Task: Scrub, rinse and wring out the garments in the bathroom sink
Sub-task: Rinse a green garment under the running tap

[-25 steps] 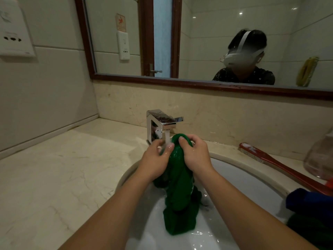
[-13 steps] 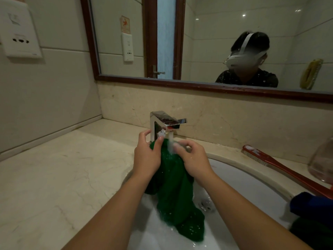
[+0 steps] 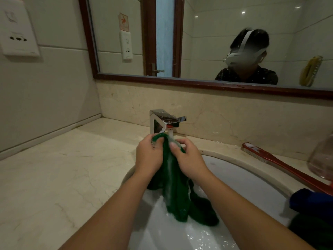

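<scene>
Green garment (image 3: 177, 192): soaked and dark, its top bunched just under the spout of the faucet (image 3: 162, 121). It hangs down between both hands, and its lower end lies in the sink (image 3: 252, 177).
Left hand (image 3: 149, 157): fingers curled round the top left fold of the garment, gripping it.
Right hand (image 3: 189, 159): thumb and fingers pinch the top right fold, just beside the left hand.
Water (image 3: 169, 177): a thin stream falls from the spout onto the top of the garment and runs down its front.
Sink: a white oval basin set in the countertop (image 3: 63, 168). It holds the garment's trailing end and shallow, bubbly water toward the near side.
Faucet: square chrome, on the back rim, its lever pointing right.
Blue garment (image 3: 313, 202): heaped on the sink's right rim, touching a dark green cloth (image 3: 313, 231) that lies nearer the camera. Both are well apart from the hands.
Red brush (image 3: 281, 165): long-handled, lying on the counter behind and to the right of the basin, bristle end toward the faucet.
Glass vessel (image 3: 322, 159): clear, cut off by the right edge; its contents cannot be told.
Mirror (image 3: 207, 42): dark wooden frame, above the marble backsplash.
</scene>
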